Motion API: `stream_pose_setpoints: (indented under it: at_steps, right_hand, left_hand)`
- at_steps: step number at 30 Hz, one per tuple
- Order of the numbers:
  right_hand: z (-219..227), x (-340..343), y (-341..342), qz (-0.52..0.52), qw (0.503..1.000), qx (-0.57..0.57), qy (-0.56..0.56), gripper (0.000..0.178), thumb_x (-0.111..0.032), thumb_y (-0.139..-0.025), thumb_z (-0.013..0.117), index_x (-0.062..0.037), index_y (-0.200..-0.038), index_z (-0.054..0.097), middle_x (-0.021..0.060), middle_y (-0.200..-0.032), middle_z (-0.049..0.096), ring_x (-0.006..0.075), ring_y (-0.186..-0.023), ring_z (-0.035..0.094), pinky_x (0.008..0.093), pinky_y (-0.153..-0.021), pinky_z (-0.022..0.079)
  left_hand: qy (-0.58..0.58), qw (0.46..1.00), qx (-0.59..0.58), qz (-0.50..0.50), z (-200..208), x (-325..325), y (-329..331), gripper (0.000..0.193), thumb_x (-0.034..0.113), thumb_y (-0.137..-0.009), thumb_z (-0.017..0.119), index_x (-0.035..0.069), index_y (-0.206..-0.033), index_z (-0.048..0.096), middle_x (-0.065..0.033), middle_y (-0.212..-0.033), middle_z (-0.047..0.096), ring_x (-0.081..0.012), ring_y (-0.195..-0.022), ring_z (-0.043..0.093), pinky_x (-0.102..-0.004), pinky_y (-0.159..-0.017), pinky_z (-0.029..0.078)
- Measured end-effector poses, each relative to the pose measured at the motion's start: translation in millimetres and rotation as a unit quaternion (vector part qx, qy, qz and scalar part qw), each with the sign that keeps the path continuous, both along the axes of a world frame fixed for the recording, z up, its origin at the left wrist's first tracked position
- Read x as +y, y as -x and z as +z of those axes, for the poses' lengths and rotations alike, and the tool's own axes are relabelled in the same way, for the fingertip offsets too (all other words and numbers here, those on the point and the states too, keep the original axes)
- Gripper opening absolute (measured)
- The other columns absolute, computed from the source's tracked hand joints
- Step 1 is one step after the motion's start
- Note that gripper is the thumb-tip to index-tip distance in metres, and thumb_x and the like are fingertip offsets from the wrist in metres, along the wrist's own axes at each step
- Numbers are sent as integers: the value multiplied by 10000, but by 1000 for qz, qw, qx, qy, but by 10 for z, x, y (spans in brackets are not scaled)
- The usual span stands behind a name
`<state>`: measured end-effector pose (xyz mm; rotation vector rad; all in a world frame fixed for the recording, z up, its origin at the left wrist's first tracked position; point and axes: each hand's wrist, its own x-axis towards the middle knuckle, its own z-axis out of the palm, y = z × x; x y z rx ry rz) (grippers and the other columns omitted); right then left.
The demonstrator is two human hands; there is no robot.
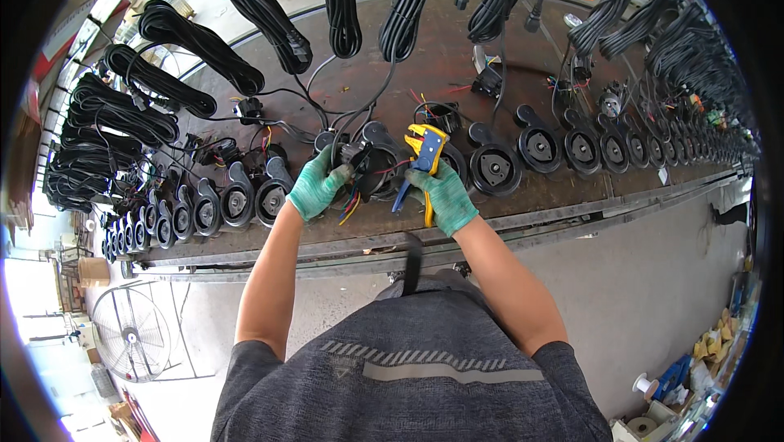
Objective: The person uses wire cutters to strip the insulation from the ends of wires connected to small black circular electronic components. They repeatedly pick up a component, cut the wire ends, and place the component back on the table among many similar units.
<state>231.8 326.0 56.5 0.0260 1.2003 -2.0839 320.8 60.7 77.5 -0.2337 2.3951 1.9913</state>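
Apparently wire-stripping: left hand (320,184) pinching black part (354,154), right hand (447,198) gripping strippers (428,148).
Between the hands, red wire (397,167) runs toward the strippers; steady pull likely needed next.

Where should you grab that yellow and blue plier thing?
The plier tool is probably best gripped by its handles, from the person's side: they spread toward the body, while its wide head points away. The right hand grips there.

Housings (492,169) in a row along the bench's (437,62) near edge; cable bundles (408,13) behind; fan (131,334), left foreground.
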Motion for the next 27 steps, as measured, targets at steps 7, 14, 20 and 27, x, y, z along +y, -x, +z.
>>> stream_pose_setpoints:
  at_steps: [7, 14, 20, 27]
  right_hand:
    - [38, 126, -182, 62, 982, 149, -96, 351, -6, -939, 706, -15, -1279, 618, 25, -1029, 691, 122, -982, 654, 304, -912, 542]
    - [141, 76, -258, 74, 993, 86, -17, 410, 48, -948, 650, 8, -1348, 569, 79, -1170, 699, 176, -1031, 695, 336, -959, 572]
    - [169, 122, -278, 62, 994, 85, -20, 362, -7, -961, 658, 7, -1318, 597, 102, -1110, 737, 207, -955, 732, 346, -904, 593]
    - [149, 228, -326, 63, 996, 56, -5, 399, 31, -955, 635, -17, -1349, 588, 85, -1179, 700, 189, -1016, 706, 344, -933, 583]
  left_hand:
    - [600, 770, 216, -22, 718, 768, 191, 598, 88, -769, 739, 101, -1351, 605, -146, -1361, 587, -400, -1160, 592, -470, -989, 500]
    - [460, 886, -30, -48, 656, 1037, 305, 593, 70, -889, 708, 70, -1438, 484, -200, -1136, 709, -425, -986, 697, -463, -825, 575]
    - [452, 887, -49, -78, 372, 1014, 258, 614, 90, -944, 677, 67, -1490, 398, -252, -1052, 718, -438, -952, 707, -477, -772, 570]
    - [451, 882, -74, -113, 347, 1071, 320, 512, 134, -949, 677, 68, -1401, 444, -255, -1042, 724, -440, -958, 708, -497, -768, 562]
